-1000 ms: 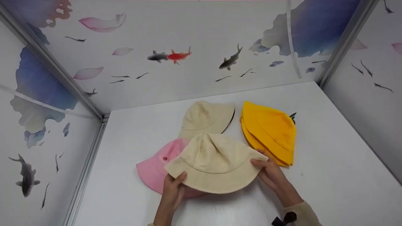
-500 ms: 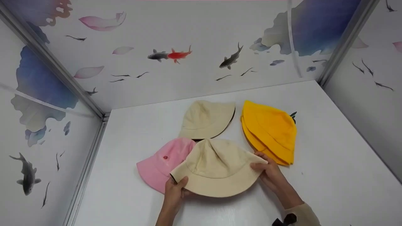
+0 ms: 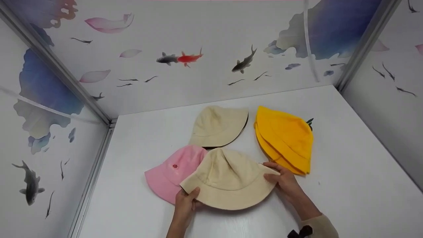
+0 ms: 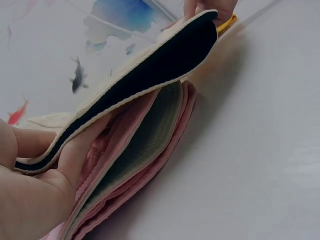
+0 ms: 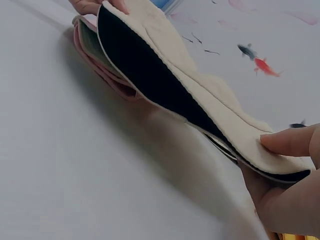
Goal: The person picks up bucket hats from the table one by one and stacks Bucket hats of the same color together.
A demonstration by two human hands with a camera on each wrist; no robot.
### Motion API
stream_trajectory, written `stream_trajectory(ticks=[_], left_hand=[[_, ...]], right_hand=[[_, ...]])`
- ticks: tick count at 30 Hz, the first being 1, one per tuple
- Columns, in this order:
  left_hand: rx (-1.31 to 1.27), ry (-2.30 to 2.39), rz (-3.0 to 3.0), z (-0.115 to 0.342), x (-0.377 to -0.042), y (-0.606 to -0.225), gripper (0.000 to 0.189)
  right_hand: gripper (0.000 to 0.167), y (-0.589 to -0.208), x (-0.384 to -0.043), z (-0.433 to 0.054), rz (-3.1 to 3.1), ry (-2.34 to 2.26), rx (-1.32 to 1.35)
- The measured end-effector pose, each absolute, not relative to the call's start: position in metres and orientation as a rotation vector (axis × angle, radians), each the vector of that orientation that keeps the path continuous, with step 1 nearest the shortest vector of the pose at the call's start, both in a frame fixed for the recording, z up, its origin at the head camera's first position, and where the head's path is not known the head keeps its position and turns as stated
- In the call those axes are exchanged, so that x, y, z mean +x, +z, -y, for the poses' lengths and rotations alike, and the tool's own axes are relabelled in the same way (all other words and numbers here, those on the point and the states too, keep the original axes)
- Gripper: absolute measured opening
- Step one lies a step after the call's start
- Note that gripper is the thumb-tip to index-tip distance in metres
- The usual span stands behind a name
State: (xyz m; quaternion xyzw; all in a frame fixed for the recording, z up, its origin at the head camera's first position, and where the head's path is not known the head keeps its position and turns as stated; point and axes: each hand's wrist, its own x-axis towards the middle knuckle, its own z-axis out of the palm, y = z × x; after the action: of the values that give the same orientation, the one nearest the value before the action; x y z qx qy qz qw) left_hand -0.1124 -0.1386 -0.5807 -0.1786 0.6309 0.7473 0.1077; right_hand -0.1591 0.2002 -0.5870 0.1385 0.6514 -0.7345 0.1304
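Observation:
Between both hands a cream bucket hat [image 3: 231, 175] is held by the two ends of its brim, crown toward the back. My left hand [image 3: 185, 205] pinches the left brim end, thumb on top; my right hand [image 3: 286, 180] pinches the right end. Both wrist views show the hat's dark lining [image 4: 155, 65] and its brim raised off the table. A pink bucket hat [image 3: 165, 178] lies partly under its left side. In the left wrist view, pink layers [image 4: 165, 145] with a grey-green inside sit just beneath my fingers.
Behind lies another cream bucket hat [image 3: 218, 127] with dark edging. A folded yellow hat [image 3: 286, 138] with a green leaf-like tip is at the right, close to my right hand. Printed panels [image 3: 211, 29] wall in the white table [image 3: 132, 138] at back and sides.
The held cream hat has come down and toward me with both hands, leaving more of the pink hat and the rear cream hat's front edge visible. The other hats stay in place.

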Motion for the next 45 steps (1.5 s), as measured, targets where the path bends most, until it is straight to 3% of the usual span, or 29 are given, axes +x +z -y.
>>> stream_trajectory(ticks=[25, 45], left_hand=[[-0.574, 2.387, -1.674, 0.131, -0.112, -0.596, 0.05], [-0.562, 2.396, -1.692, 0.131, -0.111, -0.596, 0.049]], right_hand=[[0.026, -0.588, -0.161, -0.177, -2.473, -1.714, 0.476], [0.028, -0.568, -0.176, -0.171, -2.464, -1.696, 0.457]])
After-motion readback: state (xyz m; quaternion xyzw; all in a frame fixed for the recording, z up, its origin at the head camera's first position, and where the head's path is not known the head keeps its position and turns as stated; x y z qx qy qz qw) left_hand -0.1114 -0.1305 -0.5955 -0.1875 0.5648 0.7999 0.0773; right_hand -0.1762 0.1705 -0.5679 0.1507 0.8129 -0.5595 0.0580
